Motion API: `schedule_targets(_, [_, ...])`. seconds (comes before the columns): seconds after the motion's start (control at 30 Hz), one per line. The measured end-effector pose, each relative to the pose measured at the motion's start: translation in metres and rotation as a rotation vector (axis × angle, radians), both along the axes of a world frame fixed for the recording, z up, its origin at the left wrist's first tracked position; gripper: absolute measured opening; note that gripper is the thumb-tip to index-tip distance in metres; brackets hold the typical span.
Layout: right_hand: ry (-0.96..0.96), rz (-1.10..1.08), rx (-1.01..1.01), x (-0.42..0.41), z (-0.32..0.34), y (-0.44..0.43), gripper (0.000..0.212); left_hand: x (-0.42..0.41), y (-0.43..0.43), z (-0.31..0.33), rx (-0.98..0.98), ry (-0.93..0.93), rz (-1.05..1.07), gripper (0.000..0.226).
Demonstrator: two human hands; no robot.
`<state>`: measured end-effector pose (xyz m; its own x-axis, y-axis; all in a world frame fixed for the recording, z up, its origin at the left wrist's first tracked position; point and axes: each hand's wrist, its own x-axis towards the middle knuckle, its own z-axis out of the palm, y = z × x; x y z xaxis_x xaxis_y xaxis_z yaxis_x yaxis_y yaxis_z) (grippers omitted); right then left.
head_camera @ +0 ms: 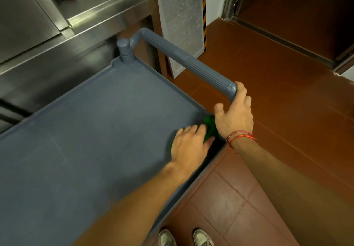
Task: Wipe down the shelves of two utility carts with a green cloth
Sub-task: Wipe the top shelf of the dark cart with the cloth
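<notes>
The grey plastic cart shelf (99,130), smooth with a low raised rim, has its far side against a steel counter (57,40); red floor tiles (287,96) lie open to the right. The right hand (234,119) grips the ribbed tubular handle (183,58) at its bend. The left hand (188,146) curls over the bunched green cloth (209,125) in the shelf's near right corner.

One camera only, worn on my head; it faces forward and steeply down, close above the cart's top shelf (95,130); the wide lens also takes in the tiled floor (287,111) and my shoes (166,238) at the bottom edge.
</notes>
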<state>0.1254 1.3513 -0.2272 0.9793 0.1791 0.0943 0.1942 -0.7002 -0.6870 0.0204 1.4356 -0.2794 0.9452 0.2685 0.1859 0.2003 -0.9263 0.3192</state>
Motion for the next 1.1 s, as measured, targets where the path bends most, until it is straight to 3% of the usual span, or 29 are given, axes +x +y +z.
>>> schedule_targets(0.5, [-0.009,0.044,-0.025,0.002,0.0,-0.002,0.069,-0.019,-0.005,0.023,-0.23,-0.014,0.175,0.033])
schedule_targets(0.8, [0.072,0.082,-0.25,-0.007,0.036,-0.006,0.084,-0.084,-0.006,0.076,-0.316,-0.025,0.401,0.031])
schedule_targets(0.93, [-0.031,0.223,-0.213,-0.026,0.063,0.0,0.073,-0.119,-0.006,0.101,-0.388,-0.139,0.529,0.026])
schedule_targets(1.1, [0.192,0.623,-0.058,-0.083,0.084,0.018,0.046,-0.167,-0.009,0.132,-0.683,-0.369,0.745,0.025])
